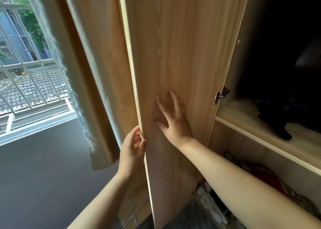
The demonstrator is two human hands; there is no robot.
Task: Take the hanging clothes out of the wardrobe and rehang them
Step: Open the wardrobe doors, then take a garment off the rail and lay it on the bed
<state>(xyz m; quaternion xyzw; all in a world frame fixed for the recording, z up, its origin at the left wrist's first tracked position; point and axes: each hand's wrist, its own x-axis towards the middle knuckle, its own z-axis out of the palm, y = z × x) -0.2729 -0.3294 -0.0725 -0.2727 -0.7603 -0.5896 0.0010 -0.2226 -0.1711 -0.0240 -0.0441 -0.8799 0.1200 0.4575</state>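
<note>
A light wooden wardrobe door (177, 46) stands swung out, its inner face toward me. My left hand (132, 148) grips the door's outer edge, fingers curled around it. My right hand (173, 119) lies flat on the inner face with fingers spread, holding nothing. To the right the wardrobe interior (284, 37) is very dark; hanging clothes there are barely visible. A black garment (276, 122) lies on the wooden shelf (246, 124).
A beige curtain (93, 72) hangs just left of the door. Beyond it is a window with white bars (26, 75). Grey floor (43, 176) spreads below left. Mixed clothing (260, 175) fills the compartment under the shelf. A metal hinge (221, 95) sits on the frame.
</note>
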